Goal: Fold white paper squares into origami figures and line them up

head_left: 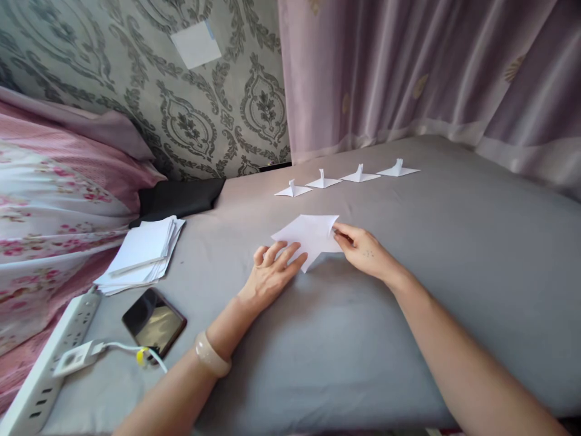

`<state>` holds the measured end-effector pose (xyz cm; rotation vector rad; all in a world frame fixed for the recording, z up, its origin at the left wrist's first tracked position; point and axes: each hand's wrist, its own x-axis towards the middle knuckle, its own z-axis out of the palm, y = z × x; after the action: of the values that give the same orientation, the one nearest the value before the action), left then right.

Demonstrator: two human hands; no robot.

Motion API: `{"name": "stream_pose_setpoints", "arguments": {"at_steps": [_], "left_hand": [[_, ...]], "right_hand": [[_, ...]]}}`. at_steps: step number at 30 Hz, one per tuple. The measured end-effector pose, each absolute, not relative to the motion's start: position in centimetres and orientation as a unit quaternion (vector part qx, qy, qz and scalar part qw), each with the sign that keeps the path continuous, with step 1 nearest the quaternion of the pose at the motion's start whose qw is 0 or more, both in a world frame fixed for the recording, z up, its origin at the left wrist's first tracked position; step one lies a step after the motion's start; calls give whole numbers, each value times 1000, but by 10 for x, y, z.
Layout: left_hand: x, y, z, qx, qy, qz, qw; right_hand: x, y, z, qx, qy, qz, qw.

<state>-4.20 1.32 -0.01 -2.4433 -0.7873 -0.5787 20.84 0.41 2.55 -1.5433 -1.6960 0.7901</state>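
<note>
A partly folded sheet of white paper [311,233] lies on the grey cloth surface [408,339] in front of me. My left hand [275,266] rests on its near left edge, fingers apart and lying over the paper. On the right, my right hand [361,245] pinches the paper's right corner between thumb and fingers, where a flap stands slightly raised. Beyond the paper, several small folded white paper shapes [322,180] stand in a row, each with a flat pointed base and an upright part.
At left are a stack of white paper [138,251], a black folder-like item [181,197], a dark phone [154,321] and a white power strip [49,369] with a plugged-in charger [75,358] and cable. Purple curtains [385,72] and a patterned wall [218,109] bound the back.
</note>
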Motion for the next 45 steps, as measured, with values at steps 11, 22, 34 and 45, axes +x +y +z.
{"name": "stream_pose_setpoints", "arguments": {"at_steps": [11, 22, 34, 45], "left_hand": [[-39, 15, 8, -888, -212, -277, 301], [-47, -13, 9, -929, -245, -229, 155], [-46, -12, -1, -917, -333, -218, 22], [-36, -6, -2, -915, -362, -174, 32]], "right_hand": [[220, 42, 18, -501, -711, 396, 296], [187, 91, 36, -434, -832, 308, 158], [183, -20, 24, -459, -845, 120, 246], [186, -33, -5, -505, -841, 35, 190]]}}
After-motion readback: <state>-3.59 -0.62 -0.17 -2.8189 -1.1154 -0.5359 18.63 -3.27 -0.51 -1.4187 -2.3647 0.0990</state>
